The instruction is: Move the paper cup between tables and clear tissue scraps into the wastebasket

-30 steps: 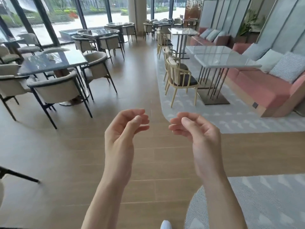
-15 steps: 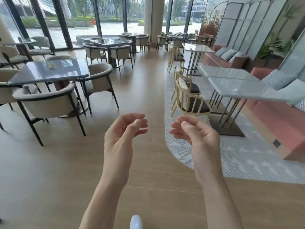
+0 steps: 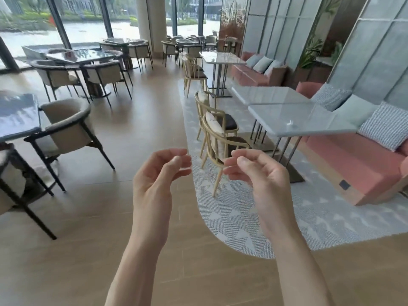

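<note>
Café floor (image 3: 136, 133) ahead; left hand (image 3: 154, 184), right hand (image 3: 265, 184) raised side by side, fingers loosely curled, holding nothing.

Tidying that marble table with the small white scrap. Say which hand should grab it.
Right, probably. The scrap lies on the table ahead to the right; the right hand, empty, is nearer than the left hand.

A café or lounge dining hall: dark glossy tables (image 3: 77, 55) ringed by cushioned armchairs (image 3: 66, 127) fill the left; pale stone-topped tables (image 3: 298, 120) with light wooden chairs (image 3: 220, 138) face a long pink banquette (image 3: 353, 155) with cushions at right; floor-to-ceiling windows (image 3: 88, 21) span the top.
</note>
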A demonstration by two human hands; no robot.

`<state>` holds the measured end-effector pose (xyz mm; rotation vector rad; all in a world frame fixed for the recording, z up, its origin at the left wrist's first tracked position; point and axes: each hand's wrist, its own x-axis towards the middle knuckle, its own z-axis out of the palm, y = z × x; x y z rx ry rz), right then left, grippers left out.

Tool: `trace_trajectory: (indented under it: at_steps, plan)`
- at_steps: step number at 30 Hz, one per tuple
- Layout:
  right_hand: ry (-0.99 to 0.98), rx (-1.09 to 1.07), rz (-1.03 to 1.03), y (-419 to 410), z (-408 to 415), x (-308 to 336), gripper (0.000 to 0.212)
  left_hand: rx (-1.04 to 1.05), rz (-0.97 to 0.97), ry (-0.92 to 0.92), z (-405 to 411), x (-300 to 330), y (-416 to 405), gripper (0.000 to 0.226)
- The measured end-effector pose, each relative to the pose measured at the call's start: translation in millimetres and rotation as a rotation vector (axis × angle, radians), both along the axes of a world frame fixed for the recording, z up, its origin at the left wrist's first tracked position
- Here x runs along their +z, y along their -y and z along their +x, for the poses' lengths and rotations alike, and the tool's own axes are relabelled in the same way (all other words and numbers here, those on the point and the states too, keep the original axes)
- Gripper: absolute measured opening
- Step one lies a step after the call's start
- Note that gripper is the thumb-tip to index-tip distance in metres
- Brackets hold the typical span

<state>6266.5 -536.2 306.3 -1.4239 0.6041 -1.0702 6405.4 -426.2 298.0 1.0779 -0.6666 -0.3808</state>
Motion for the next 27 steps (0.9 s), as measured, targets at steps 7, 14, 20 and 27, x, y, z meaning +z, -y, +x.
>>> trace_trajectory:
  at_steps: [7, 14, 20, 27]
  plan:
    - [0.001, -0.082, 0.019, 125.5, 53.5, -22.2, 0.017, -0.099, 0.044, 0.003, 58.9, -17.5, 133.8, 0.017]
    - [0.032, -0.166, 0.060, 299.5, 94.1, -38.0, 0.018, -0.163, 0.096, 0.071, 111.7, -24.1, 308.8, 0.017]
    - [0.031, -0.260, 0.103, 433.4, 103.4, -38.7, 0.018, -0.237, 0.090, 0.079, 135.5, -11.8, 452.7, 0.014]
    - [-0.029, -0.391, 0.174, 563.0, 84.5, -68.2, 0.018, -0.360, 0.214, 0.031, 120.3, -45.0, 616.9, 0.019]
